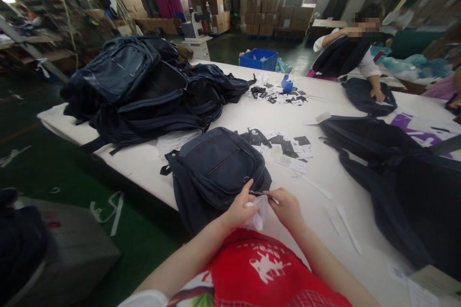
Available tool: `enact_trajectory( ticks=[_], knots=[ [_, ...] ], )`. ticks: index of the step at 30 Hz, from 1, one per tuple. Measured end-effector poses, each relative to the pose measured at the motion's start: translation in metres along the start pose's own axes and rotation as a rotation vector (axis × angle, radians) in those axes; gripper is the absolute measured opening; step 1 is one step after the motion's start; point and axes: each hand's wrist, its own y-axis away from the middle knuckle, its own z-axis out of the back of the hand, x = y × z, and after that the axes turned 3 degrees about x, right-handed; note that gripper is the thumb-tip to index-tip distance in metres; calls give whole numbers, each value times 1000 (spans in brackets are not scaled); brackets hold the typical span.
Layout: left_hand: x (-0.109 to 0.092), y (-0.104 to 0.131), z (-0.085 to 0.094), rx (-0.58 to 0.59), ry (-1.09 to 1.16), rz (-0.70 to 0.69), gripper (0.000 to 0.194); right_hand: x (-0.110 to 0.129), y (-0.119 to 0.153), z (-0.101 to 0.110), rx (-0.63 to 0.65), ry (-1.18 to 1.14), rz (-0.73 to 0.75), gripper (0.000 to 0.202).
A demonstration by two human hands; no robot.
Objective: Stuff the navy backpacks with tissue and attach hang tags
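A dark blue backpack (225, 163) lies on the white table in front of me, its front pocket facing up. At its lower right edge, my left hand (245, 206) is closed around a crumpled clear plastic bag (257, 216), with the thumb and fingers near a thin dark strip. My right hand (286, 206) pinches the other end of this thin dark strip (256, 193), just right of the backpack. Whether the strip is joined to the backpack cannot be made out. Black and white tags (288, 146) lie scattered beyond the backpack.
Dark backpacks are piled (144, 86) at the back left of the white table (230, 120). More backpacks (406, 172) lie at the right. A blue bin (258, 59) stands beyond the far edge. Across the table, a person's hand (377, 94) rests on another backpack.
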Motion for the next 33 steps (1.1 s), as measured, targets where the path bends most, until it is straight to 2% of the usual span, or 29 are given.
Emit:
enact_trajectory(
  ticks=[1,3,6,10,13,16,19,22,25,26,27,30,33],
  knots=[
    [-4,0,2,-3,-4,-49,97,-2,0,1,36,3,16,22],
    [-11,-2,9,-84,38,-99,82,-7,1,5,80,-16,37,24],
    [-13,-9,25,-221,-105,-10,58,-13,7,13,72,-96,45,24],
    [5,-14,42,-276,-378,76,44,-12,23,34,-7,-196,16,20],
    [18,-14,46,-296,-455,65,39,-10,37,54,-57,-265,-98,19],
    [19,-13,51,-343,-489,51,34,-19,48,70,-78,-290,-332,27],
    [8,-9,63,-422,-486,20,32,-40,56,66,12,-331,-495,34],
    [-8,-1,83,-521,-483,-9,35,-63,57,45,239,-438,-529,31],
    [-24,12,104,-611,-455,-12,42,-81,42,27,508,-484,-509,24],
    [-29,18,110,-634,-451,-9,45,-86,32,24,556,-488,-498,24],
    [-33,24,115,-659,-456,-5,47,-89,20,23,560,-492,-492,26],
    [-39,43,128,-738,-504,24,50,-92,-26,29,430,-499,-518,43],
    [-35,56,133,-734,-478,61,44,-81,-73,31,309,-505,-624,51]
  ],
)
